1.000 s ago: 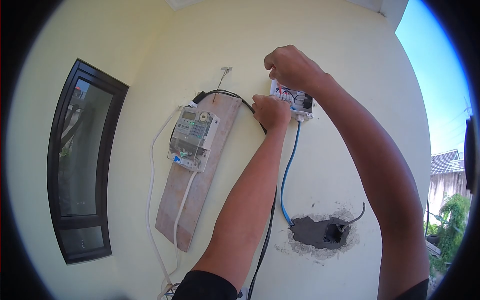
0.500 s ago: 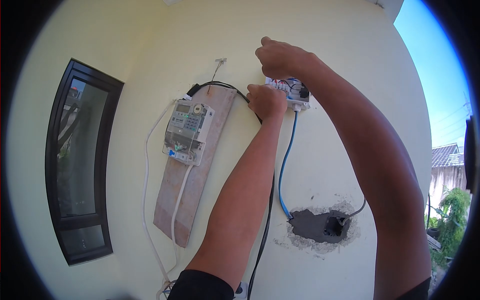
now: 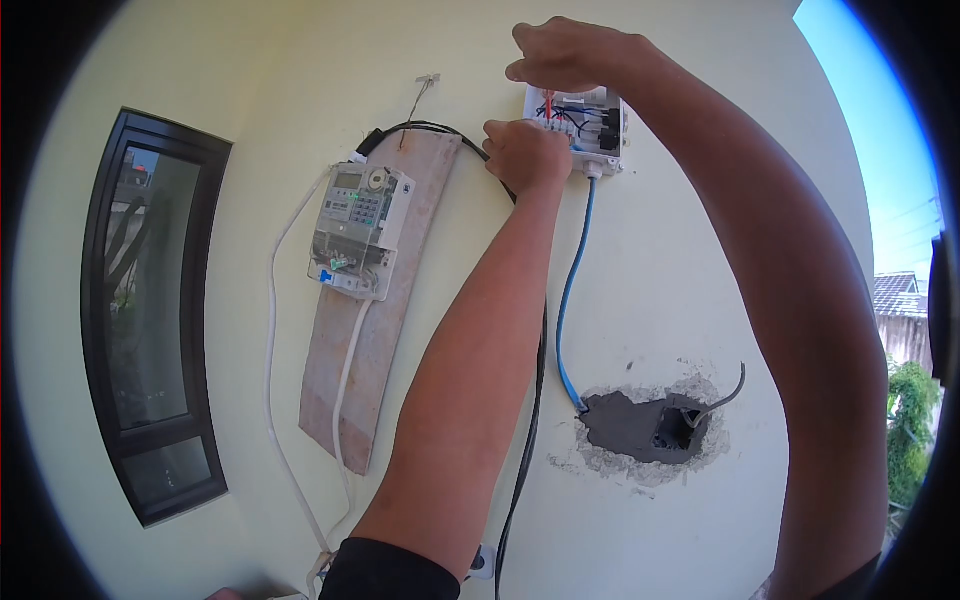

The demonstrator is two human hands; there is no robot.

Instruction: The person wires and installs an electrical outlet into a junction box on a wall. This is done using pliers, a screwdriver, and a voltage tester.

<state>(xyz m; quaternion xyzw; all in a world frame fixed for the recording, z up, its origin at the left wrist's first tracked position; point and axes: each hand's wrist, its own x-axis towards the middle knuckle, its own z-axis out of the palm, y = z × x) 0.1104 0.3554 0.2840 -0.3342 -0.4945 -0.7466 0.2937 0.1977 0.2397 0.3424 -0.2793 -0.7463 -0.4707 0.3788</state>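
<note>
A white junction box [image 3: 600, 160] hangs open on the wall, with wires, a row of terminals [image 3: 560, 128] and black parts [image 3: 611, 128] inside. My left hand [image 3: 530, 155] is closed at the box's lower left edge, its fingertips turned away from me. Above, my right hand [image 3: 570, 55] is curled with fingers pinched over the box's top. A thin red piece [image 3: 548, 106] stands between that hand and the terminals; what either hand grips is hidden. From a gland under the box runs a blue cable [image 3: 563, 320].
Left of the box, an electricity meter [image 3: 358, 225] sits on a tilted board [image 3: 345, 400], with white cable [image 3: 272, 400] and black cable [image 3: 520, 470] around. Below is a rough wall cavity [image 3: 640, 430] with a grey conduit [image 3: 728, 400]. A dark-framed window [image 3: 150, 310] is far left.
The view has tilted down, so the wall things sit higher in the frame. My right hand has risen slightly from the box, and more of its wiring shows.
</note>
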